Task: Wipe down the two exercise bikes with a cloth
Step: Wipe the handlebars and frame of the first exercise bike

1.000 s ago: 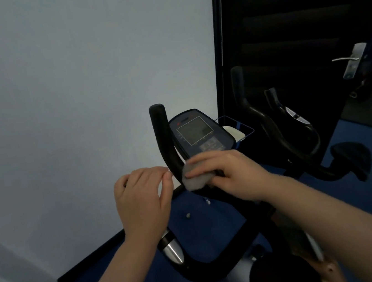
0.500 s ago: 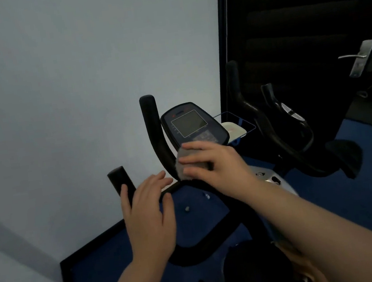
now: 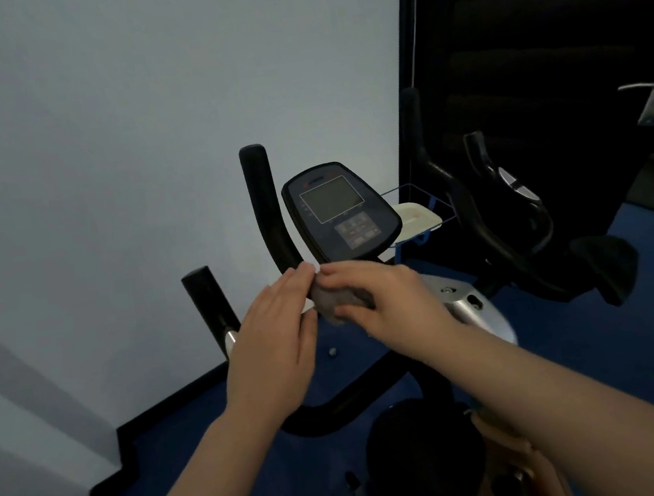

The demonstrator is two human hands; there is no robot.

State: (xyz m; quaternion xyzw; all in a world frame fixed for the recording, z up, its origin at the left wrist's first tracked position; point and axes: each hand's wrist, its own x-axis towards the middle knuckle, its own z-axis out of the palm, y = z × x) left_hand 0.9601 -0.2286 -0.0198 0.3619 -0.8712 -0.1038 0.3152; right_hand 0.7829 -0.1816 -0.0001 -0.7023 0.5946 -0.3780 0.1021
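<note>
The cloth (image 3: 339, 301), a grey wad, sits pinched in the right hand (image 3: 383, 303) just below the bike's console (image 3: 340, 211), beside the upright handlebar (image 3: 270, 213); the left hand (image 3: 278, 345) lies flat, fingertips touching the cloth's edge

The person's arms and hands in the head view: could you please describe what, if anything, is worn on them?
Both forearms are bare, with no sleeves in view. The left hand and right hand wear no gloves, and no rings, watch or wristbands are visible.
</note>
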